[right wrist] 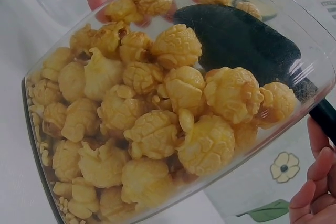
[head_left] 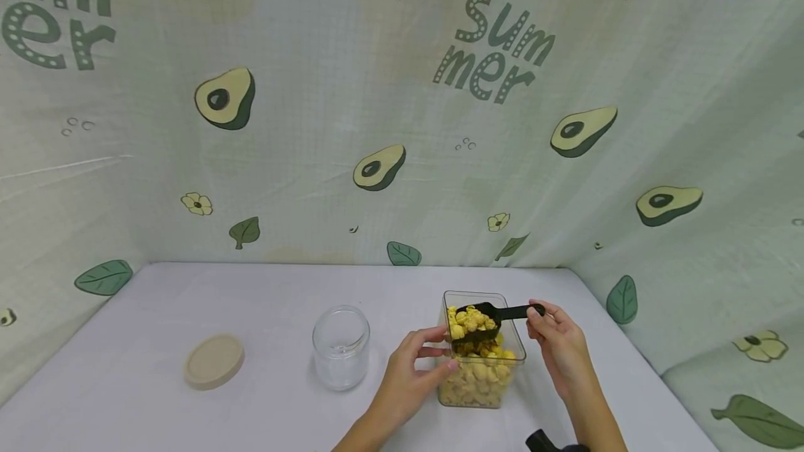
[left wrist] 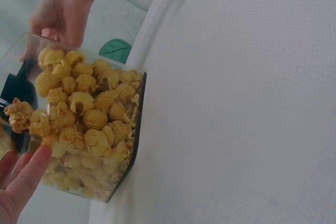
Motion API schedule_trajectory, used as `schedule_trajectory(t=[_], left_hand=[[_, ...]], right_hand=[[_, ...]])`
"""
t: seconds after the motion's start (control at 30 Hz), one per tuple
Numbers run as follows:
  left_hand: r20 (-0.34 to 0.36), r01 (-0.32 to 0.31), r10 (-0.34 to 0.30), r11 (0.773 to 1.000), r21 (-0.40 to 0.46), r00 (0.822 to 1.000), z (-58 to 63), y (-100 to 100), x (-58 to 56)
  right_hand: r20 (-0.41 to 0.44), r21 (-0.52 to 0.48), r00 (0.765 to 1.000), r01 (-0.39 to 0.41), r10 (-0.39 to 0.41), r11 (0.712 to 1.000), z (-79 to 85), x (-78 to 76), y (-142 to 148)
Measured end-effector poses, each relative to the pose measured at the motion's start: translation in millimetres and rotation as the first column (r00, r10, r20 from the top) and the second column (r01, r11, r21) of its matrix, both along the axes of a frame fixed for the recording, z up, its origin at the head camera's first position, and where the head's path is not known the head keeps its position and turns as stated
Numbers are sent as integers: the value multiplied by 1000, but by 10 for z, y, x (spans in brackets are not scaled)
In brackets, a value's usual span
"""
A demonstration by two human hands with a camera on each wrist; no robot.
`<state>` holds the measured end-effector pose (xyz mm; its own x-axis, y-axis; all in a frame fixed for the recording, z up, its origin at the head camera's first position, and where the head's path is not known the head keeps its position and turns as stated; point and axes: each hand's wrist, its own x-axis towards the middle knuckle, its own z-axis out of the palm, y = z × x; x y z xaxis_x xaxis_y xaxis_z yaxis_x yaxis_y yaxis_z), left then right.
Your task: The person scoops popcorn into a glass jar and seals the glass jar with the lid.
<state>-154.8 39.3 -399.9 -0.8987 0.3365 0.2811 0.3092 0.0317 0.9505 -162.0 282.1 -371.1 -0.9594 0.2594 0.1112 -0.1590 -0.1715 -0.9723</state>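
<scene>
A clear, square-topped plastic container point(head_left: 477, 396) stands on the table, filled well up with yellow popcorn point(right wrist: 152, 135). My right hand point(head_left: 561, 347) grips the handle of a black scoop point(head_left: 511, 312) at the container's right side. The scoop's bowl, heaped with popcorn, is at the container's mouth; its dark underside shows through the wall in the right wrist view. My left hand point(head_left: 411, 375) rests against the container's left side with its fingers spread and fairly straight. In the left wrist view, those fingers point(left wrist: 31, 177) are right at the wall.
Left of the container stands a round clear jar point(head_left: 341, 358) without a lid on it. A round beige lid point(head_left: 214, 361) lies farther left on the white table point(head_left: 276, 298). Behind hangs a cloth point(head_left: 301, 124) printed with avocados. A black strap point(head_left: 549, 441) shows by the right forearm.
</scene>
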Motion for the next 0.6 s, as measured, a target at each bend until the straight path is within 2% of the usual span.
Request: schedule_trajectory(t=[0.4,0.6], left_hand=[[8,-6,6,1000,-6,1000,14,0,-7],[36,-6,7,1000,-18,999,14,1,-5]], right_hand=[[-34,-98,999,-12,9,995,-6,-25,22],[-48,-99,999,3,-7,995,-12,-23,-9]])
